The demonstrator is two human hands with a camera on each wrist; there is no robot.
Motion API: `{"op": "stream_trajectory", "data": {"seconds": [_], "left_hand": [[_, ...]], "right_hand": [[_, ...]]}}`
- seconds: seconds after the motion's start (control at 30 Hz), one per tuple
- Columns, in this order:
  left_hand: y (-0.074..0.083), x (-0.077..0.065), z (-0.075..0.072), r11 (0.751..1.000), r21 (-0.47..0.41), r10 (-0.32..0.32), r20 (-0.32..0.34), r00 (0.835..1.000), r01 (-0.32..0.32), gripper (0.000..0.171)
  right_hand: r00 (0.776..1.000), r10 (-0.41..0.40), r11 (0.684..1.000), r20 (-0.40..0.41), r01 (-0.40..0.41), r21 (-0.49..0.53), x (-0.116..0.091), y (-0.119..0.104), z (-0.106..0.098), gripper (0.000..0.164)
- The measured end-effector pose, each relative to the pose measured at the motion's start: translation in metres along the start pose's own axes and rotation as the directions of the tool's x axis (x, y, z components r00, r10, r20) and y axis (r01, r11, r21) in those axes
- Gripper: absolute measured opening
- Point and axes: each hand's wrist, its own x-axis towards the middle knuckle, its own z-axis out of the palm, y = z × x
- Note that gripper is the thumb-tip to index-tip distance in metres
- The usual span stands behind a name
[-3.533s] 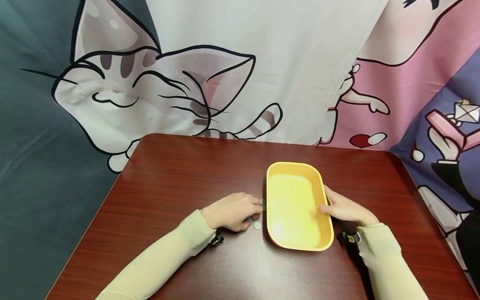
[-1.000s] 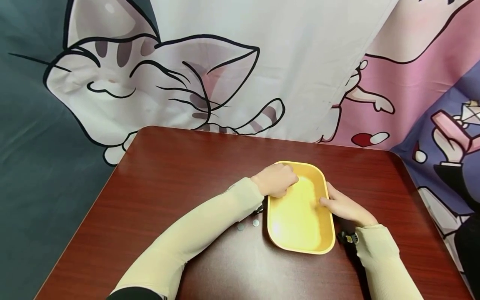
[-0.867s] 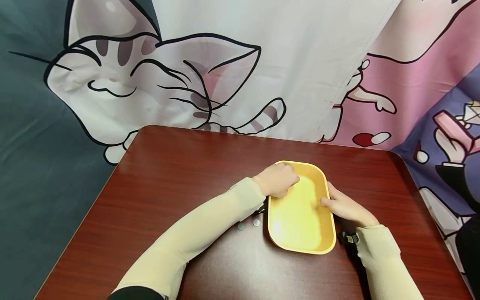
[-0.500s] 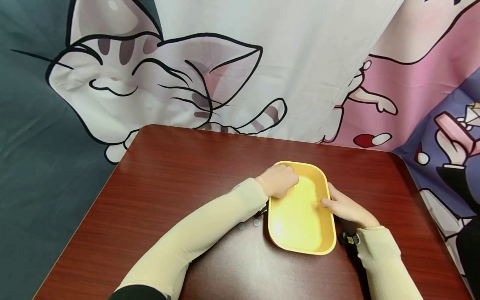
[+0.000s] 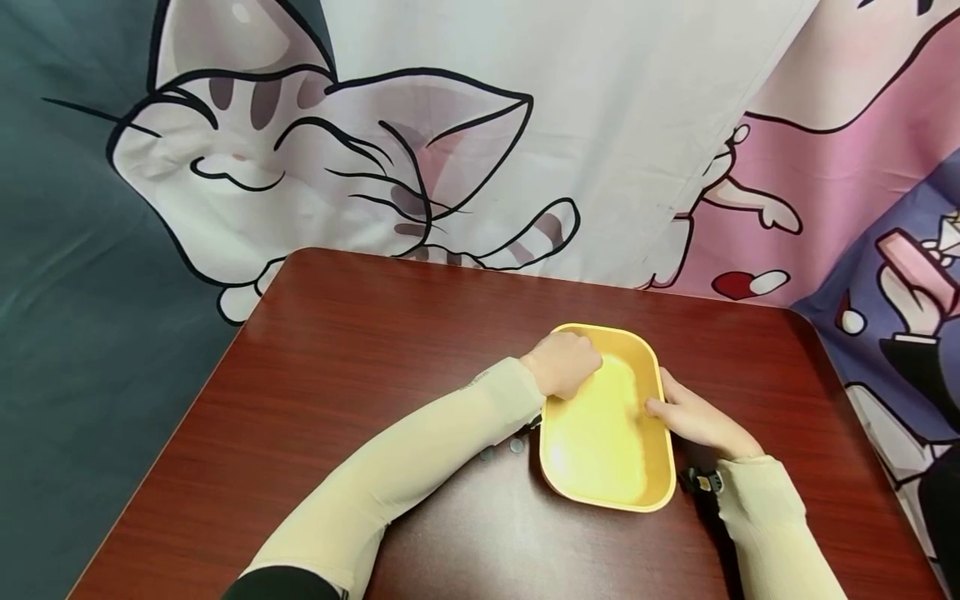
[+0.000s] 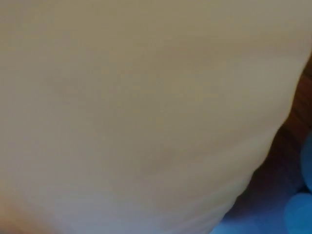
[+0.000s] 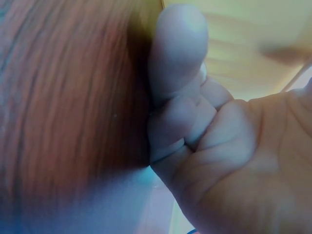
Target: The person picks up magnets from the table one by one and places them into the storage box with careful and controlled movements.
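Observation:
A yellow plastic tray (image 5: 607, 433) stands on the table, its inside bare where it shows. My right hand (image 5: 693, 417) grips its right wall, thumb over the rim; in the right wrist view the fingers (image 7: 178, 53) are curled low against the tabletop. My left hand (image 5: 566, 364) reaches over the left rim into the tray's far left corner. Its knuckles are bent, its fingertips are hidden, and whether it holds anything does not show. Two small round grey coin-like discs lie left of the tray: one disc (image 5: 517, 446) nearer it, another disc (image 5: 487, 453) by the left sleeve.
The reddish-brown wooden table (image 5: 360, 325) runs back to a cartoon-printed curtain (image 5: 615, 125). A pale sleeve (image 5: 390, 467) fills most of the left wrist view. Something black (image 5: 941, 500) is at the right edge.
Earlier my left hand was among the discs beside the tray; it has moved right, into the tray, and stayed there this last second. My right hand keeps its grip.

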Motion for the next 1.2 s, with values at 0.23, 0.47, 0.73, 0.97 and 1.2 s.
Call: {"op": "stream_trajectory", "data": {"seconds": [0.23, 0.47, 0.73, 0.97, 1.2], "left_hand": [[-0.001, -0.004, -0.004, 0.999, -0.039, 0.003, 0.0, 1.0, -0.003, 0.015], [-0.004, -0.015, -0.005, 0.994, -0.101, 0.023, -0.084, 0.996, -0.032, 0.016], [-0.005, -0.038, -0.009, 0.992, -0.099, 0.059, -0.21, 0.976, -0.081, 0.012], [-0.012, -0.058, -0.009, 0.993, -0.061, 0.074, -0.341, 0.937, -0.101, 0.017], [-0.02, -0.075, -0.01, 0.992, -0.109, 0.026, -0.286, 0.958, -0.059, 0.058]], "right_hand": [[1.0, 0.003, 1.0, -0.012, -0.003, -0.027, -0.001, -0.001, 0.0, 0.056], [1.0, 0.006, 1.0, -0.01, -0.006, -0.021, -0.001, 0.0, -0.001, 0.057], [1.0, 0.014, 1.0, -0.011, -0.014, -0.024, 0.0, 0.0, -0.001, 0.055], [0.999, 0.05, 0.998, -0.012, -0.051, -0.041, 0.001, 0.0, -0.001, 0.06], [1.0, 0.02, 1.0, 0.002, -0.02, 0.017, 0.001, 0.001, 0.0, 0.056]]}}
